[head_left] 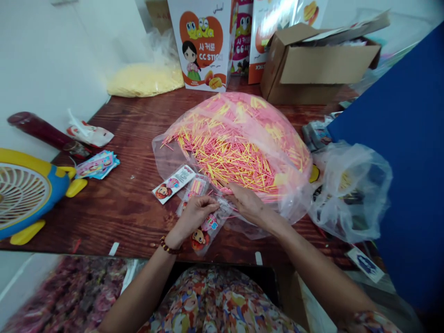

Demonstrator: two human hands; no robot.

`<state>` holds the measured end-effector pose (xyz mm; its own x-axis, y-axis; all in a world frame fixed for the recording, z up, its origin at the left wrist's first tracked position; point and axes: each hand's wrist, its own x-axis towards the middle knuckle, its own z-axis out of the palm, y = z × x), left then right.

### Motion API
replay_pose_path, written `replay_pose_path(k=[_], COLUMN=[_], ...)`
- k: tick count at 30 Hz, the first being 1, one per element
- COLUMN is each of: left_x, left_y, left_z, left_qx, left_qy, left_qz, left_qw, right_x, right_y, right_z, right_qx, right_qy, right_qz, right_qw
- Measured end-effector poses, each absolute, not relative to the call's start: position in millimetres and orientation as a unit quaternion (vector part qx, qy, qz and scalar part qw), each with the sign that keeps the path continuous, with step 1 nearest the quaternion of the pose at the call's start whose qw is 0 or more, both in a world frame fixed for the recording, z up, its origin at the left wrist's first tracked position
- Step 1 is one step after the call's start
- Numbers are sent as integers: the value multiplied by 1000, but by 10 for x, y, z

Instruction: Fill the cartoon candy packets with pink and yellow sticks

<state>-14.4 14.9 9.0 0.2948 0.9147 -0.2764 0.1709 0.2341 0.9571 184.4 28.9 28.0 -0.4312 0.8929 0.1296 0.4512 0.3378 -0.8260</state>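
Near the table's front edge, my left hand (pixel 197 212) pinches the top of a small clear plastic packet (pixel 201 235) printed with a red-haired cartoon figure. My right hand (pixel 246 202) is just right of it, at the front of a large clear bag of thin pink and yellow sticks (pixel 229 159). Its fingers are curled together toward the packet's mouth, and a few pink sticks show by the fingertips. Behind my left hand lies another packet (pixel 195 188) with sticks inside. A white printed card (pixel 173 184) with a similar figure lies beside it.
A yellow and blue fan (pixel 31 194) and a pile of printed cards (pixel 97 165) are on the left. An open cardboard box (pixel 312 69) and a printed carton (pixel 201 46) stand behind. A crumpled clear bag (pixel 354 194) lies right, beside a blue panel (pixel 398 152).
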Motion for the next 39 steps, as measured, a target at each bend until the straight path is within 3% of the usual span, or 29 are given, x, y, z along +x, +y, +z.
replay_pose_path(k=[4,10,14,19,26,32,39], left_x=[-159,-140,-93,-91,-72,4,30], left_y=[130,120,112,111,133,204,278], left_z=[103,118,136,129,109,144,130], left_qx=[553,614,618,594,541,464,431], left_qy=[487,459,451,466,475,424,407], left_qz=[333,377,396,409,424,454,492], left_qw=[588,520,508,513,550,632,638], right_x=[1874,1689,1480,1359,1440,1543,1662], right_y=[304,281,248,224,174,248,350], right_z=[307,525,655,518,298,389,560], right_qx=[-468,-386,-327,-348,-429,-426,-461], right_qy=[-675,-369,-287,-321,-445,-465,-542], right_qz=[439,559,586,574,552,549,500], right_qw=[364,634,684,668,560,549,493])
